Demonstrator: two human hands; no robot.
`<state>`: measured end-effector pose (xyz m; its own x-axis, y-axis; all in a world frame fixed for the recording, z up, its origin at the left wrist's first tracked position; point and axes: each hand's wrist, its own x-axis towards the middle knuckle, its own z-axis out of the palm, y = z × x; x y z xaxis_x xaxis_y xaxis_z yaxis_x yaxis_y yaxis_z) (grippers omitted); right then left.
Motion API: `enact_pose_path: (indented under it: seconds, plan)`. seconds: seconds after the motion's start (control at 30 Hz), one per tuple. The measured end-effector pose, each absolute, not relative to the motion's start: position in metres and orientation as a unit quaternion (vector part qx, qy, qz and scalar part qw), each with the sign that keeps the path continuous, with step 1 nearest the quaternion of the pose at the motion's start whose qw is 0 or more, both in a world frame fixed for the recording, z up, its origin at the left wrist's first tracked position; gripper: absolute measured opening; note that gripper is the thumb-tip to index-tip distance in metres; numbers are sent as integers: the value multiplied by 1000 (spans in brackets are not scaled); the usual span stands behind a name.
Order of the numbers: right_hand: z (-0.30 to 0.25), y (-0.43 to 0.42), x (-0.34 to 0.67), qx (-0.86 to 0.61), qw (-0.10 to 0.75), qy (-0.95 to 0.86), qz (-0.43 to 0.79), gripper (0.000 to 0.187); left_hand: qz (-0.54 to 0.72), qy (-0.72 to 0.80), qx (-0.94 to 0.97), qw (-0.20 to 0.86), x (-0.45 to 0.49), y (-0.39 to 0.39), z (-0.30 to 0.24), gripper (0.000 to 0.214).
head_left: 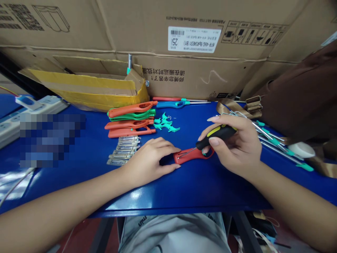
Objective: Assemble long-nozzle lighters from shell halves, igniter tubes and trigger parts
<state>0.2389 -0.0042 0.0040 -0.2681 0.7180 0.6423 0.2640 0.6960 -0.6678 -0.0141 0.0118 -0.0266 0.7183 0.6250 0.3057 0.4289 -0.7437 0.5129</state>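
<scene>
A red lighter casing (188, 157) lies on the blue table in front of me. My left hand (150, 158) pinches its left end between thumb and fingers. My right hand (234, 144) is closed around the black and yellow handle of a screwdriver (217, 136), whose thin shaft slants down into the casing's slot. Left of my left hand lie several clear lighter fluid tanks (123, 150) in a row. Behind them are stacked orange casings (130, 131) and green casings (131, 115). Small turquoise plastic parts (167, 123) sit in a loose heap to their right.
A yellow-taped cardboard box (92, 89) stands at the back left, before a large carton (195, 75). A blue long-necked lighter (172, 104) lies along the carton. Metal tubes with turquoise ends (279, 147) and a brown strap (237, 107) are at right. A power strip (34, 114) is at left.
</scene>
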Motion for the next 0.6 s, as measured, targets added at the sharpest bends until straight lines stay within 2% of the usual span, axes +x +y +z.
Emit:
enact_pose_path:
  seconds: [0.2,0.4,0.6]
  plan:
    - [5,-2,239,-282,510,-785,210,47,237,291,902,212,-13,12,-26,36]
    - [12,-7,241,-283,459,-804,250,60,238,287,901,221,-12,12,-26,36]
    - [12,-4,243,-278,483,-827,76,63,251,269,900,234,-10,11,-27,38]
